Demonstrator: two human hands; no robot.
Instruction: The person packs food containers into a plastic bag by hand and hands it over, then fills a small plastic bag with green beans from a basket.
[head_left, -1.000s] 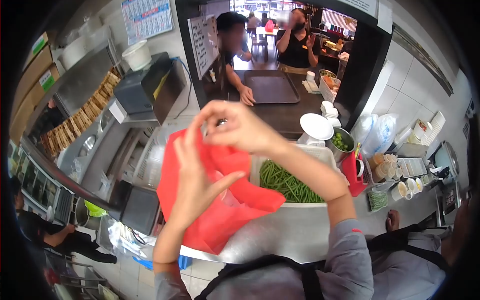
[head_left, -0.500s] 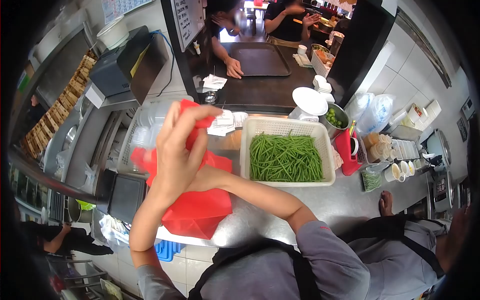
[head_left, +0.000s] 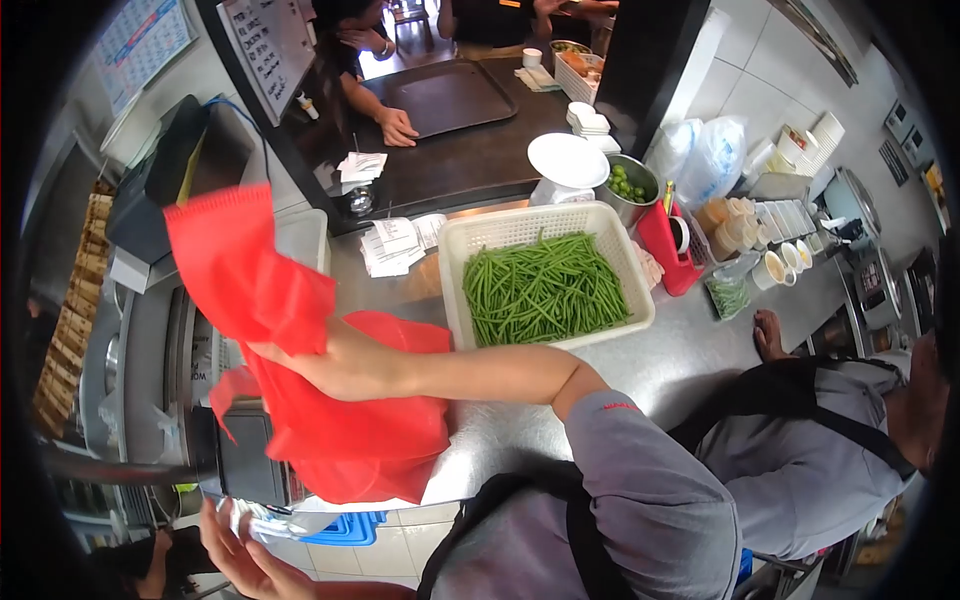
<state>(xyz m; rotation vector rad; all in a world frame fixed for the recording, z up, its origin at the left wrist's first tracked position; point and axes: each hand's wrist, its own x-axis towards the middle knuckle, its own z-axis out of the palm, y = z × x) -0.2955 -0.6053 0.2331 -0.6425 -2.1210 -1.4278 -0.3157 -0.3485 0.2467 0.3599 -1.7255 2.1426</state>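
A red fabric bag [head_left: 360, 440] stands at the left end of the steel counter, its upper part gathered and its loose top flaring up to the left. My right hand [head_left: 335, 365] is closed around the gathered neck, with most of its fingers hidden by the cloth. Down at the lower left, off the counter's front edge, my left hand [head_left: 245, 555] is apart from the bag, fingers spread and holding nothing. Right of the bag is a white plastic basket [head_left: 462, 320] of green beans [head_left: 545, 285].
Receipts [head_left: 392, 246] lie behind the bag. A white scale [head_left: 567, 162] and a metal pot of limes [head_left: 627, 182] stand behind the basket. A co-worker's hand [head_left: 770, 335] rests on the counter at right. Another person's hand [head_left: 397, 127] touches a dark tray [head_left: 460, 95].
My left hand has let go of the bag's top and moved down to the lower left. My right hand still grips the neck. The view has turned and shifted.
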